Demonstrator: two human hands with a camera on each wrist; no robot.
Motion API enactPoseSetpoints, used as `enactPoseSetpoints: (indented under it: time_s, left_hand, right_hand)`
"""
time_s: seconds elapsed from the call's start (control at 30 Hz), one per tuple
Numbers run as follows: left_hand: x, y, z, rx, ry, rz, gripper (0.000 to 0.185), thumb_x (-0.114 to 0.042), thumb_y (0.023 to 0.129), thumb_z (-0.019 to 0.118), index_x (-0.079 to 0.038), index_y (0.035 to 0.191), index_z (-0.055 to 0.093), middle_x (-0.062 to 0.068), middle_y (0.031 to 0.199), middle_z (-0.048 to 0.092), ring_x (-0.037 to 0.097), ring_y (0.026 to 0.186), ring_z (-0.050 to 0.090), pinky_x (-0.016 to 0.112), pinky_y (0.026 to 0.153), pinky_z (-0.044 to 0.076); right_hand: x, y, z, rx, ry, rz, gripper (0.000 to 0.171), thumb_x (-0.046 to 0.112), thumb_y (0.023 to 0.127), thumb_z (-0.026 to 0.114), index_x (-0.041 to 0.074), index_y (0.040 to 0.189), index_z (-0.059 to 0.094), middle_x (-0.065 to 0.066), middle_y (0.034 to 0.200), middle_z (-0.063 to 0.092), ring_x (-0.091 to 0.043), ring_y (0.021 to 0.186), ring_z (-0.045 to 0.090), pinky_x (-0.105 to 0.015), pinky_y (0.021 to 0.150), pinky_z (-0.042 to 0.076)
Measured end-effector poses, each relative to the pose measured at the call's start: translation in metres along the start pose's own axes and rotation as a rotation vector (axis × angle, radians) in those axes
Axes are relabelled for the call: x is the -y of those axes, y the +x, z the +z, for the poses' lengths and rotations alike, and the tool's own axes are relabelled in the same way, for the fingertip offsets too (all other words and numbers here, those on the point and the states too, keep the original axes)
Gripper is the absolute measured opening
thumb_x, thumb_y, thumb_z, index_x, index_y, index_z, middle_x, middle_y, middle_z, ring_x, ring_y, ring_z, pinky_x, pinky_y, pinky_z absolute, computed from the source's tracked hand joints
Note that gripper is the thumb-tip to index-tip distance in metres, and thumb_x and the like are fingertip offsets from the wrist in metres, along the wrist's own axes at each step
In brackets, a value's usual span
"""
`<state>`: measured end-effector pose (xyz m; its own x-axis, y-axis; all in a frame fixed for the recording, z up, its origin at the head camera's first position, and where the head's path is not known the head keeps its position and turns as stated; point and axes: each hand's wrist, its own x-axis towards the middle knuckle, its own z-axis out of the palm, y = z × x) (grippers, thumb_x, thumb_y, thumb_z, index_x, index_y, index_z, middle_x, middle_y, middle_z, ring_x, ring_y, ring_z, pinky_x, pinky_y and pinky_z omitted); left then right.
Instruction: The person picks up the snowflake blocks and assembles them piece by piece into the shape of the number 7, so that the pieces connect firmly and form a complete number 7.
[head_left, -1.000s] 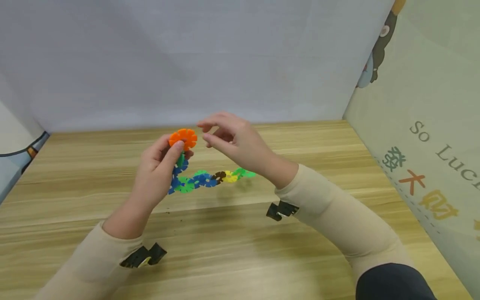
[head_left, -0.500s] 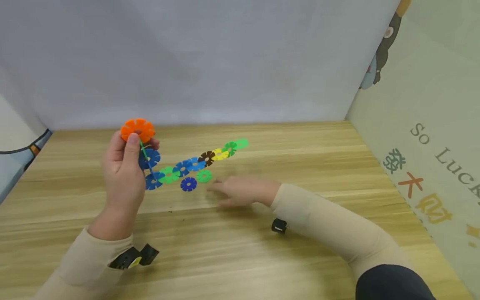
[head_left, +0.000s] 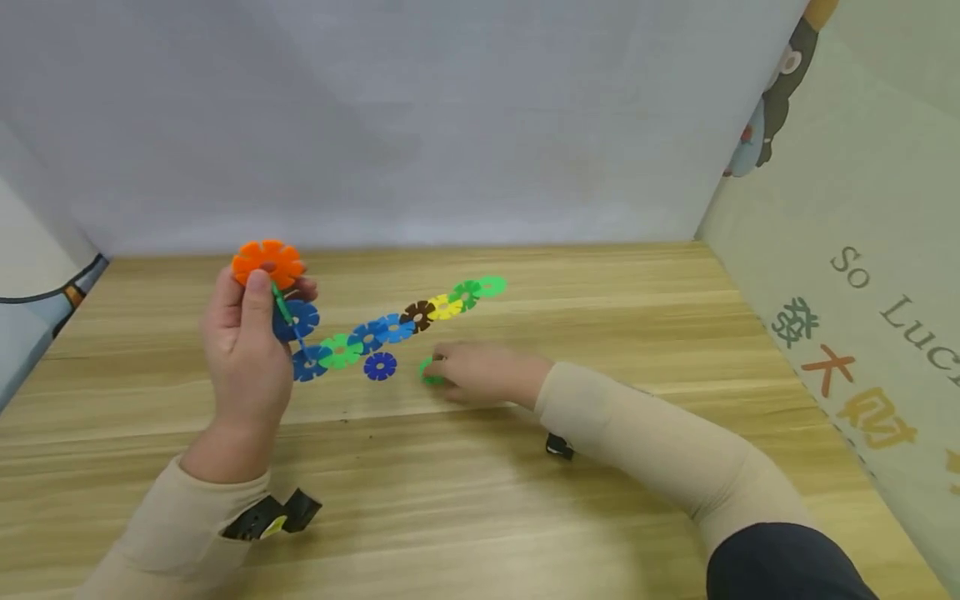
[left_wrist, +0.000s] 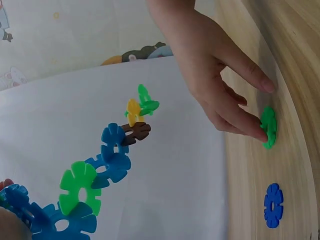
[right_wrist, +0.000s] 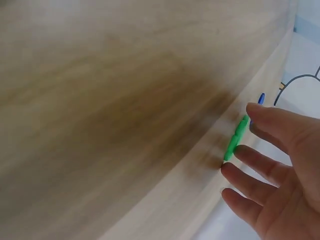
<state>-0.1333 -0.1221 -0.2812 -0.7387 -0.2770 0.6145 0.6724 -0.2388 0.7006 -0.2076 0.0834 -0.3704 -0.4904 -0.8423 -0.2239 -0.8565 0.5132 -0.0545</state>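
Observation:
My left hand [head_left: 251, 367] pinches an orange notched interlocking disc [head_left: 270, 260] between thumb and fingers. From it hangs a linked chain of discs: a green one [head_left: 281, 302] seen edge-on, blue ones [head_left: 303, 319], a light green one [head_left: 341, 351], then more blue, a brown one [head_left: 417, 316], a yellow one [head_left: 445, 307] and green ones at the far end. My right hand [head_left: 487, 372] is low at the table, fingertips at a loose green disc [left_wrist: 269, 127]; its thumb stands apart from the disc in the left wrist view. The hand partly hides this disc in the head view.
A loose dark blue disc [head_left: 380, 366] lies on the wooden table [head_left: 450, 517], left of the right hand and below the chain. A pale cloth backdrop [head_left: 420, 125] rises behind the table, and a printed panel [head_left: 877, 275] stands along the right side.
My left hand has moved left with the orange disc and chain. My right hand has come down from beside the orange disc to the table, and the loose green disc has shifted slightly right.

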Motion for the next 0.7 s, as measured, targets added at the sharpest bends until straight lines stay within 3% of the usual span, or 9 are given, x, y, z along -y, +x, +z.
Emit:
enactPoseSetpoints:
  time_s: [0.07,0.17,0.3,0.4,0.6,0.7]
  left_hand:
    - [0.001,-0.001,-0.001,0.008,-0.003,0.002,0.020,-0.005,0.099,0.041,0.006,0.106,0.056,0.016,0.094,0.059,0.027,0.080,0.058,0.028,0.080,0.050]
    - [0.003,-0.003,-0.002,0.032,-0.006,0.000,0.021,-0.005,0.099,0.040,0.007,0.107,0.057,0.016,0.094,0.059,0.028,0.079,0.057,0.029,0.080,0.049]
    - [0.003,-0.001,-0.007,0.052,-0.006,-0.016,0.022,-0.006,0.099,0.041,0.007,0.109,0.056,0.017,0.096,0.060,0.027,0.080,0.057,0.028,0.081,0.049]
    - [0.003,0.001,-0.011,0.053,-0.006,-0.027,0.022,-0.007,0.099,0.042,0.007,0.109,0.056,0.018,0.096,0.060,0.027,0.080,0.057,0.028,0.081,0.049]
    - [0.004,0.004,-0.017,0.091,0.016,-0.013,0.022,-0.005,0.099,0.041,0.007,0.107,0.057,0.014,0.093,0.061,0.024,0.079,0.058,0.027,0.080,0.050]
    - [0.005,0.006,-0.020,0.114,0.032,0.002,0.022,-0.005,0.099,0.041,0.007,0.106,0.058,0.014,0.092,0.061,0.024,0.078,0.058,0.027,0.079,0.050]
  right_hand:
    - [0.001,-0.004,0.001,-0.028,-0.041,-0.014,0.037,0.026,0.093,0.059,0.015,0.128,0.057,-0.008,0.119,0.055,-0.018,0.103,0.056,-0.028,0.088,0.046]
    - [0.002,-0.011,0.003,-0.051,-0.043,-0.019,0.032,0.023,0.091,0.062,0.016,0.122,0.062,-0.008,0.122,0.054,-0.019,0.105,0.057,-0.029,0.087,0.047]
    - [0.005,-0.016,0.002,-0.064,0.024,-0.007,0.031,0.019,0.088,0.065,0.013,0.118,0.062,-0.007,0.128,0.053,-0.020,0.113,0.053,-0.030,0.095,0.043]
    - [0.007,-0.018,0.001,-0.049,0.069,0.006,0.036,0.019,0.086,0.067,0.012,0.120,0.059,-0.005,0.123,0.056,-0.019,0.111,0.053,-0.029,0.095,0.042]
    - [0.011,-0.018,-0.004,0.019,0.190,0.101,0.041,0.021,0.082,0.073,0.013,0.120,0.060,-0.005,0.112,0.053,-0.017,0.097,0.054,-0.028,0.085,0.046]
    - [0.010,-0.017,-0.006,0.013,0.229,0.083,0.027,0.019,0.081,0.073,0.011,0.106,0.065,-0.002,0.100,0.055,-0.013,0.085,0.052,-0.025,0.076,0.046]
